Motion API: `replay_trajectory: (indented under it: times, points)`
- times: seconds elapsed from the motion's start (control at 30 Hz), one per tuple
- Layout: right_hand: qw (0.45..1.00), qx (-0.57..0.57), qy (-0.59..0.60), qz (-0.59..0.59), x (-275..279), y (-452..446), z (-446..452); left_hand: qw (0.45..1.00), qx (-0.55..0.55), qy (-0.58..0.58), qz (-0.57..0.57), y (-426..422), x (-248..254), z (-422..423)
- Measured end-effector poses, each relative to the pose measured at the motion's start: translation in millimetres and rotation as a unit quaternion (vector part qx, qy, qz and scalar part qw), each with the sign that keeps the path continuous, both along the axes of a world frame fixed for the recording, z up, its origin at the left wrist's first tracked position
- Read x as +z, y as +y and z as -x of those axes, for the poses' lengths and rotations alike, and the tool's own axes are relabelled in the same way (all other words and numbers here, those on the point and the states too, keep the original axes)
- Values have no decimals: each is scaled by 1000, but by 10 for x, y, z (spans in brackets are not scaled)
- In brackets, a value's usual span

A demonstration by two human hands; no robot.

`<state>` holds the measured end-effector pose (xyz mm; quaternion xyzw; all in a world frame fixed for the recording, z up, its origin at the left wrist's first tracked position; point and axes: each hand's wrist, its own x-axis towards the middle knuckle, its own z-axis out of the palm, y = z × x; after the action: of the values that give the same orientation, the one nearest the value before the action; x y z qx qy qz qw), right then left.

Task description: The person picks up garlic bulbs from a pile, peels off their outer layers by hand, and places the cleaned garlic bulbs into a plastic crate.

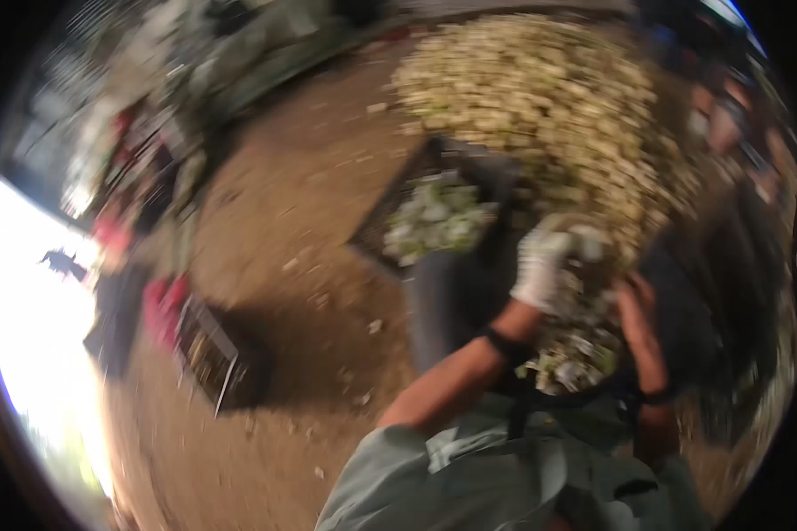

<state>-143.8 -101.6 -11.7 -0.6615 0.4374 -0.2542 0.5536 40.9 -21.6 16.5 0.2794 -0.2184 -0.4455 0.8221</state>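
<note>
My left hand (542,267), in a white glove, is in front of me with its fingers around something pale that blur keeps me from identifying. To its right, my bare right hand (633,299) is near the same spot, its fingers smeared by motion. Between and below my hands lies a heap of whitish-green trimmings (576,358), close against my body. A dark crate (385,208) holding white and green pieces (438,217) stands beyond my left knee. Farther ahead is a large pile of pale yellow pieces (540,88).
A second crate (212,354) stands on the brown dirt floor (301,177) at left, beside something red (164,310). Sheeting (266,44) lies at the upper left. Part of another person (731,115) shows at the upper right. Scraps are scattered on the floor.
</note>
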Motion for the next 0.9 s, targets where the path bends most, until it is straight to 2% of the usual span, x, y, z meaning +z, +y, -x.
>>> replay_trajectory:
  times: [0.03, 0.1, 0.17, 0.2, 0.23, 0.3, 0.33, 0.4, 0.6, 0.7, 0.73, 0.83, 0.9]
  points:
    - [1000, 19, 14, -3, 228, 80, -32, 999, -18, 15, -41, 71, 75, 8]
    - [996, 56, -62, 42, 406, 125, -74, 999, 36, 1, -11, -94, -157, 17]
    - [991, 77, -51, 94, 474, 74, -110, 999, -9, 38, -31, -31, 25, 47]
    - [992, 60, -106, 22, 478, 95, -144, 998, -27, 39, -27, -40, 60, 44]
    - [990, 66, -119, 47, 472, 83, -177, 998, -20, 24, -55, -62, 39, 60]
    - [986, 49, -161, -24, 481, 93, -267, 995, -36, -39, -84, -42, -14, 35]
    - [986, 47, -157, -27, 427, 86, -306, 995, -38, -36, -87, -43, -27, 54]
    - [983, 67, -144, 90, 283, 53, -378, 992, -25, -85, -87, -39, -22, 82]
    - [992, 64, -53, 96, 217, -22, -336, 984, -45, -90, -150, -92, -151, 62]
    - [992, 21, -107, 69, 185, -29, -382, 978, -61, -135, -145, -151, -123, 132]
    - [991, 19, -96, 89, 206, -43, -384, 968, -66, -182, -157, -160, -146, 133]
    - [995, 23, -68, 64, 123, -87, -382, 963, -56, -222, -144, -175, -162, 152]
    - [995, 19, -78, 61, 128, -71, -426, 969, -52, -189, -147, -193, -211, 169]
